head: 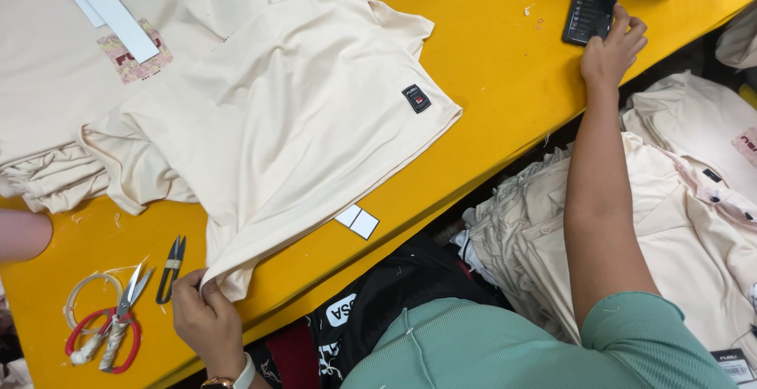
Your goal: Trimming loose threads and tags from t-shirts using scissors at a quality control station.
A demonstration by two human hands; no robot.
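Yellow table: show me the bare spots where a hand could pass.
Free: the yellow table between the cream T-shirt and the phone; a thin front edge strip. Crowded: the corner with red-handled scissors and thread snips, and the T-shirt stack.

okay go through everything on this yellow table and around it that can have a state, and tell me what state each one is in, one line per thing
Cream shirt: spread flat, corner pinched by left hand.
Phone: screen lit, touched by right hand.
Red-handled scissors: lying slightly open, unheld.
Black thread snips: lying on the table, blades apart.
White hang tag: attached, lying on the shirt underneath.
Shirt stack: folded, piled at table's left.
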